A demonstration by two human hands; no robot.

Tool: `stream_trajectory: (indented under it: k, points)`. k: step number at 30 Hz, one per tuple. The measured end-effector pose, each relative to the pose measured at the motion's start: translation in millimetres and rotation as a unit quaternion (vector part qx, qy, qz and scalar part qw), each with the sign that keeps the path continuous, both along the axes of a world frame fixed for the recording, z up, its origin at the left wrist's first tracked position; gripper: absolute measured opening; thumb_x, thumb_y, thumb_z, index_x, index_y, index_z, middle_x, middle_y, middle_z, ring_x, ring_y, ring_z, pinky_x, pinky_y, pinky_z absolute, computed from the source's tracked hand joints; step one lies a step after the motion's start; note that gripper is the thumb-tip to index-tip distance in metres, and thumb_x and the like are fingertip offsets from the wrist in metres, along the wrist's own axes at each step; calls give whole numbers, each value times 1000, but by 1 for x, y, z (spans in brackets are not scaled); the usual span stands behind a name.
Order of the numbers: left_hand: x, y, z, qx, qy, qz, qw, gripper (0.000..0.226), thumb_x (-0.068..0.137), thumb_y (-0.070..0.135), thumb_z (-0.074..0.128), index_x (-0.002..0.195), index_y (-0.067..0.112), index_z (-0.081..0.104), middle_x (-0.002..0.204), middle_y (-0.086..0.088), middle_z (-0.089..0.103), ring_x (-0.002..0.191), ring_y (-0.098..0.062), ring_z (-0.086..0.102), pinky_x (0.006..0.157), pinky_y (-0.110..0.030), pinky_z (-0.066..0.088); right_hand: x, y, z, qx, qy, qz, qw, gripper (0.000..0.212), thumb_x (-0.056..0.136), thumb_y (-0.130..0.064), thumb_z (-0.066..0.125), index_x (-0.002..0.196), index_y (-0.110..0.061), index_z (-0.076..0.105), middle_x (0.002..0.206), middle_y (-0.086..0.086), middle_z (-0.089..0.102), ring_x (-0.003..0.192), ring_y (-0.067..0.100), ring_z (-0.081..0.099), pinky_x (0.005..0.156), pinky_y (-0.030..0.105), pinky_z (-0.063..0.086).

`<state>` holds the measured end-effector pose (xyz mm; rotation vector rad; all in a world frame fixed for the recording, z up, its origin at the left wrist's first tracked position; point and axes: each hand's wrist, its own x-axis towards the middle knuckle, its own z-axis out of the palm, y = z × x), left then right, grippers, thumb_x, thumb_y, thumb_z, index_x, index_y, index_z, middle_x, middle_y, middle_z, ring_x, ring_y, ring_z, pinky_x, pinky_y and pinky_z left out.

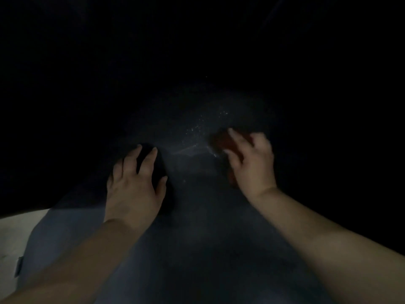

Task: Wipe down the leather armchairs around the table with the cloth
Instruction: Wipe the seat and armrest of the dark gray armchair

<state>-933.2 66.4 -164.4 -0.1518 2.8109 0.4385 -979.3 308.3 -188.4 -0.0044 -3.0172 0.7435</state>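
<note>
Dim view. Right hand (252, 163) grip curled round a reddish cloth (222, 140) on the dark armchair seat (197, 216). Left hand (133, 185) rests flat, fingers spread, well apart from it.

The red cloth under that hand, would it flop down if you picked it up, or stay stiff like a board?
Probably floppy: the red cloth looks bunched under the right hand, whose fingers curl over it. It likely slides easily on the smooth dark seat. The picture is too dim to be sure.
</note>
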Motion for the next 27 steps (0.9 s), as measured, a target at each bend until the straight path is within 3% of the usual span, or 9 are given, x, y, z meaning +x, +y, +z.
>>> stream_trajectory:
  k: [3,5,8,12,14,17,19,25,27]
  points:
    - [0,-2,-1,4,10,0,1000,65,84,40,63,144,23,41,148,-8,34,126,-32,32,96,-53,39,-50,16,-8,-3,-8,-151,988,45,94,-31,59,138,-25,52,128,16,45,115,36,44,103,36,37]
    - [-1,-3,-3,9,19,-2,1000,65,84,39,64,143,22,43,147,-9,38,125,-32,35,96,-52,40,-81,1,-11,-21,-23,-192,981,45,95,-34,56,139,-26,51,133,11,41,119,30,41,102,26,31]
    - [0,-6,-5,16,26,-10,999,65,83,38,66,142,21,45,147,-10,39,124,-35,40,96,-51,41,-76,-38,-8,-32,-15,-46,998,46,93,-32,59,138,-24,52,128,13,45,114,33,45,101,34,38]
    - [3,-15,-4,26,14,-23,999,67,83,40,65,144,24,41,153,-4,33,130,-33,36,100,-50,39,-23,-32,-2,-23,4,148,989,46,88,-28,67,132,-19,60,110,19,54,97,39,53,88,45,49]
    - [5,-19,-4,23,12,-34,999,68,83,41,64,145,24,40,153,-3,31,131,-32,36,99,-52,40,-33,-19,-2,0,10,115,993,45,89,-29,66,132,-20,60,110,21,54,99,40,52,91,42,46]
    - [7,-24,-4,16,16,-32,999,69,82,46,60,144,27,38,153,-2,30,131,-28,29,99,-54,38,-81,-27,-13,15,6,-33,999,46,95,-37,57,139,-24,52,125,14,46,115,32,43,102,32,36]
    - [7,-27,-6,14,22,-14,1000,69,81,47,60,143,27,39,152,-4,31,129,-27,26,100,-54,37,-94,-50,-13,-1,-7,-79,997,46,95,-35,55,139,-23,51,127,12,44,116,29,42,103,36,38]
    - [13,-31,-4,13,18,-13,1000,70,79,40,68,142,23,44,152,-6,33,129,-32,32,100,-53,38,15,-77,2,-9,10,182,983,47,88,-31,59,133,-20,58,108,19,55,92,39,54,77,51,51]
    - [15,-36,-4,9,11,-21,1000,70,80,41,68,143,24,43,152,-5,32,130,-31,32,100,-52,38,15,-59,0,4,14,164,986,46,86,-26,65,131,-19,61,106,22,56,90,42,54,79,52,51]
